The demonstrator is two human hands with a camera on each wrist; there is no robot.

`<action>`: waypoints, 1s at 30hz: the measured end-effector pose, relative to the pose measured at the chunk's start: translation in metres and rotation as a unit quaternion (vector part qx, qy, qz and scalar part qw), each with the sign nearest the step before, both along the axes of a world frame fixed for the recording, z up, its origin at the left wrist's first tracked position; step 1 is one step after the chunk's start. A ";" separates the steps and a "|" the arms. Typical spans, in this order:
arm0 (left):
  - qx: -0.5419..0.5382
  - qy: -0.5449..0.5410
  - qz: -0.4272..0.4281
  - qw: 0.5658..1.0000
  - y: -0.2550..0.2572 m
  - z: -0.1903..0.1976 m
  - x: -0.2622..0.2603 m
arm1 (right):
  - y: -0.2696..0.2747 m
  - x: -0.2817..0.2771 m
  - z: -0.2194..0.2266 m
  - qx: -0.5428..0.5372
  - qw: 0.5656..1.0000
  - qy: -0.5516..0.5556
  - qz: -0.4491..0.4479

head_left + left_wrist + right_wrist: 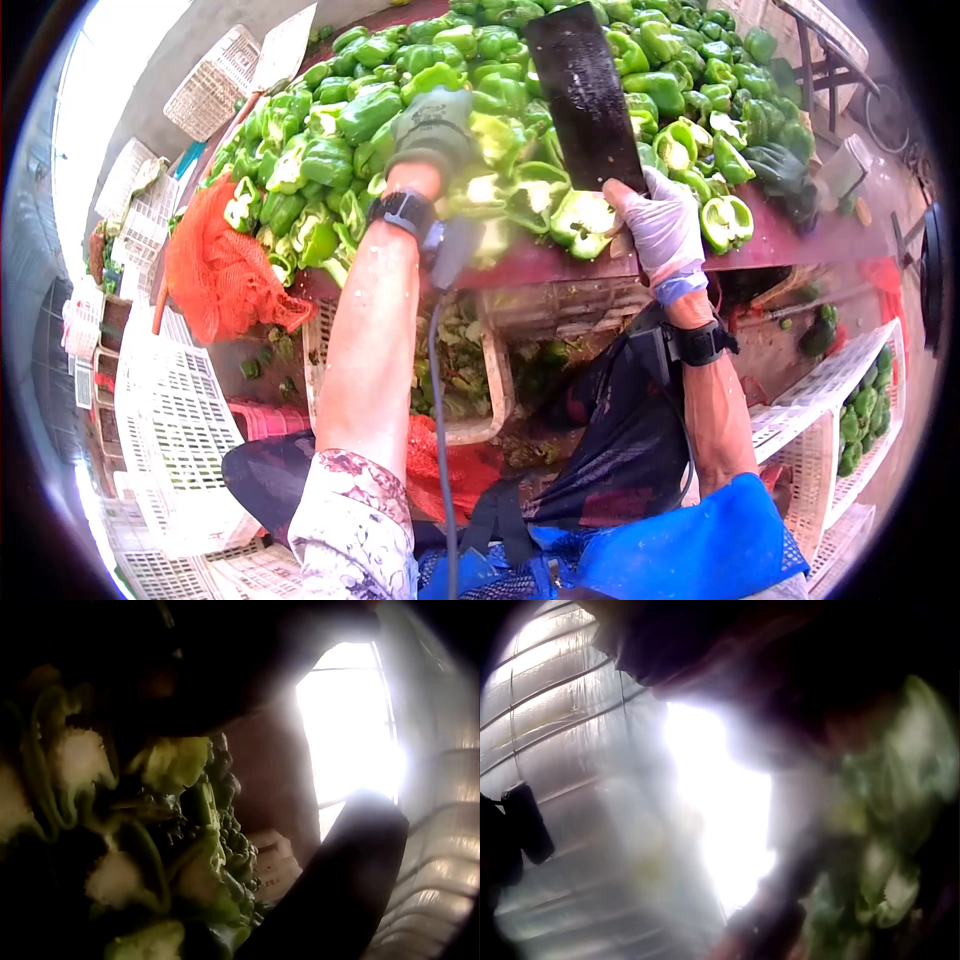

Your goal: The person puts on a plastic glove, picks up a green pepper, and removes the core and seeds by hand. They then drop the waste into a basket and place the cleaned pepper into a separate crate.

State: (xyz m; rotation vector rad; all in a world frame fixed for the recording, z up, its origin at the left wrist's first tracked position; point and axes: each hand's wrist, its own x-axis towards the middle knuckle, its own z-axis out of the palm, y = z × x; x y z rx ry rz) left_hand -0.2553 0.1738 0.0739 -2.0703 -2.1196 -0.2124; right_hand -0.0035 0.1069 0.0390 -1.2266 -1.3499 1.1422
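Far left, crumpled orange mesh bag (215,265), netted plastic. Left hand (430,130), grey glove, sits on heap of glossy, lobed green peppers (365,115) covering the reddish tabletop (780,240); can't tell if fingers grip one. Right hand (662,228), thin pale glove, grasps broad dark rectangular blade (585,95) at its near end. Right of it, hollow halved pepper (727,222), pale inside.
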 end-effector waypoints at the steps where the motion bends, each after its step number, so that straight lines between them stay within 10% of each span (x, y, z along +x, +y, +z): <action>1: -0.015 0.022 0.003 1.000 0.004 -0.001 0.002 | 0.001 0.000 -0.002 -0.008 1.000 0.012 0.006; 9: -0.049 0.058 0.039 0.996 -0.052 -0.013 0.006 | -0.013 0.001 0.006 0.069 0.998 0.014 -0.007; 15: 0.194 0.011 0.016 0.981 -0.090 -0.041 0.003 | -0.015 -0.005 -0.008 0.277 0.956 -0.087 -0.049; 20: 0.209 -0.246 0.121 0.939 -0.131 -0.020 0.026 | -0.038 -0.017 0.010 0.540 0.802 -0.246 -0.065; 21: -0.010 -0.299 0.220 0.928 -0.145 0.008 0.032 | -0.045 -0.021 0.013 0.564 0.777 -0.275 -0.051; 23: -0.037 -0.094 0.070 0.992 -0.166 -0.018 0.023 | -0.057 -0.030 0.016 0.594 0.731 -0.333 -0.037; 25: -0.146 -0.160 0.151 0.964 -0.184 0.004 0.035 | -0.067 -0.038 0.016 0.609 0.690 -0.389 -0.036; 30: 0.082 -0.272 0.079 0.956 -0.200 -0.038 0.012 | -0.074 -0.040 0.024 0.585 0.668 -0.460 -0.016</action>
